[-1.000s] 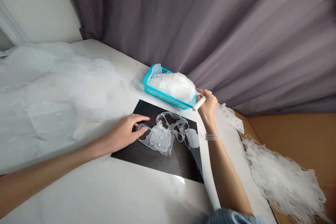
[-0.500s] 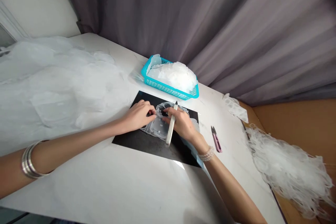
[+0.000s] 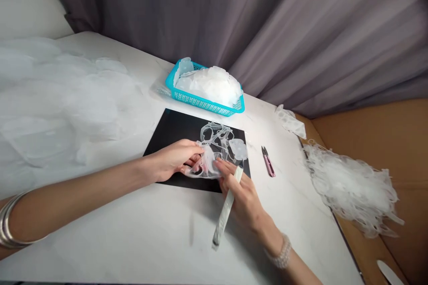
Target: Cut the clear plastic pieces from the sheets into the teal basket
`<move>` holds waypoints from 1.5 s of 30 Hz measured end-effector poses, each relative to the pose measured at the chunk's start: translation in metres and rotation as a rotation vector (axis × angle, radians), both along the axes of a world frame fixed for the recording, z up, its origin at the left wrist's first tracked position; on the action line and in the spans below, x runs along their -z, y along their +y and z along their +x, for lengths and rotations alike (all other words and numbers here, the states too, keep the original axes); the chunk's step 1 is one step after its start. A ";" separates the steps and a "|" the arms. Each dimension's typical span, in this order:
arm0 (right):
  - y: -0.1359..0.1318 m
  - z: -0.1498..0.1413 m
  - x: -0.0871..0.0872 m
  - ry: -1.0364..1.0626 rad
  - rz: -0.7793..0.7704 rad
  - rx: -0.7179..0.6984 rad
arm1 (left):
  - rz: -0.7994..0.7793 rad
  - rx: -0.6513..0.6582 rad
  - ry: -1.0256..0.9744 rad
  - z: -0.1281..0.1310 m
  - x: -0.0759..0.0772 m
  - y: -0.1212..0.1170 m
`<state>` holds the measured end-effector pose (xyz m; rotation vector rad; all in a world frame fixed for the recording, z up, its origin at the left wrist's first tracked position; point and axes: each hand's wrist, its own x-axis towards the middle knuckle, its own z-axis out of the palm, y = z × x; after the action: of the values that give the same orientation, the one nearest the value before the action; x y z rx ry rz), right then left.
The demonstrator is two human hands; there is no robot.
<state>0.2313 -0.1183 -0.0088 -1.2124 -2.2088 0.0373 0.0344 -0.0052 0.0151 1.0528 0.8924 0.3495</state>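
Note:
A translucent, web-like moulded sheet (image 3: 219, 142) lies on a black mat (image 3: 174, 131) on the white table. My left hand (image 3: 174, 160) pinches the sheet's near edge and lifts it a little. My right hand (image 3: 240, 193) is closed round a long white stick-like tool (image 3: 224, 213), and its fingertips touch the same edge of the sheet. The tool's near end points toward me.
A turquoise basket (image 3: 203, 104) heaped with translucent pieces stands behind the mat. Pink snips (image 3: 268, 162) lie right of the mat. A pile of white trimmings (image 3: 351, 187) sits at the right table edge, and translucent sheets (image 3: 63, 98) cover the left. A curtain hangs behind.
My right hand came from beside the basket to the sheet with the tool, then drew back toward me. My left hand shifted from pressing the sheet to lifting its edge.

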 end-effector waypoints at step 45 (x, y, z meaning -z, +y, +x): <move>0.032 0.019 -0.017 0.473 -0.580 0.163 | 1.630 0.420 0.618 0.004 0.048 -0.054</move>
<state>0.2503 -0.0860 0.0084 -1.4901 -1.7190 0.8577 0.0384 -0.0595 -0.0328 2.9176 0.7835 0.3734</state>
